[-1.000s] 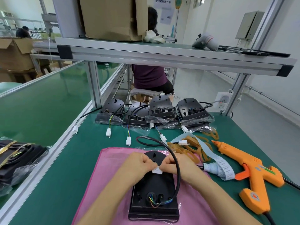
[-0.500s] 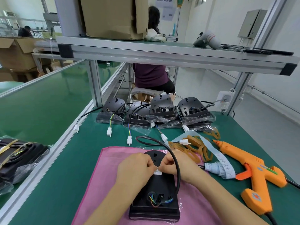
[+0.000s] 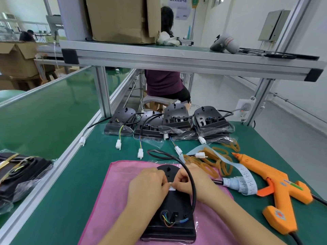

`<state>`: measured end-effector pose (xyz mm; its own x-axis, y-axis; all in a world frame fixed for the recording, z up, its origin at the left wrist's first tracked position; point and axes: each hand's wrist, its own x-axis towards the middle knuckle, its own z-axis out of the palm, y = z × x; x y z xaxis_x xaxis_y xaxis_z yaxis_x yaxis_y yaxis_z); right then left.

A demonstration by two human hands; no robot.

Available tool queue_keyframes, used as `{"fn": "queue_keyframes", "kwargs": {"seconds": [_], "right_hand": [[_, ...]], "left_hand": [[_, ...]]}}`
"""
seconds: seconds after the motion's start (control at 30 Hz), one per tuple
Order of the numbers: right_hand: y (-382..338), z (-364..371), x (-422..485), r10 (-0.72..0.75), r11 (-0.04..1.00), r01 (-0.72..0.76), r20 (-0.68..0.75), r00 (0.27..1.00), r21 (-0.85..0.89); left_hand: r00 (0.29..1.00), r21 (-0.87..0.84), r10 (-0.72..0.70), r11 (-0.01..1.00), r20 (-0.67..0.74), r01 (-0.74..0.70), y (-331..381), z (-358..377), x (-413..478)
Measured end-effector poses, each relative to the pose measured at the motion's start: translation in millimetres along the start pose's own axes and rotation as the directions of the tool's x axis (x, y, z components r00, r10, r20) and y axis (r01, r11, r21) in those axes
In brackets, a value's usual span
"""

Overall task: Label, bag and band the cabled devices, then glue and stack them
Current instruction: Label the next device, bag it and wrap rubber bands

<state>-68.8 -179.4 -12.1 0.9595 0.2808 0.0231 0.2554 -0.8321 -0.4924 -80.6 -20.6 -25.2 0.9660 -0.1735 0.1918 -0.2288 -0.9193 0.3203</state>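
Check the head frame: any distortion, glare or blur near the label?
Head view: wide-angle lens tilts the frame post; sheen on the green side bench; label pinched between left hand and right hand, mostly covered, print unreadable; glue gun sharp.

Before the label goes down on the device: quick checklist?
1. Label pinched by left hand and right hand: ok.
2. Device lying on cloth: ok.
3. Label alignment: cannot tell, fingers hide most of it.
4. Cable clear of hands: not ok, it crosses the right hand.
5. Bands beside cloth for banding: ok.
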Motion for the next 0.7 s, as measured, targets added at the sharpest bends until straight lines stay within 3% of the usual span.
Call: {"fn": "queue_keyframes", "kwargs": {"seconds": [0.3,0.53,0.7], "right_hand": [[7,6,-1,0.065,0.997,-0.063,-0.038,0.997,0.051],[9,8,-5,0.078,0.991,-0.070,-0.063,0.995,0.116],[12,5,-6,0.131,0.957,-0.119,-0.027,0.991,0.263]], "left_hand": [[0.990,-0.182,-0.111,0.975,0.083,0.124,-10,6,3],[0.975,-0.356,-0.210,0.908,0.072,0.222,-8,15,6],[0.978,-0.400,-0.207,0.896,0.010,0.194,-12,18,6]]}}
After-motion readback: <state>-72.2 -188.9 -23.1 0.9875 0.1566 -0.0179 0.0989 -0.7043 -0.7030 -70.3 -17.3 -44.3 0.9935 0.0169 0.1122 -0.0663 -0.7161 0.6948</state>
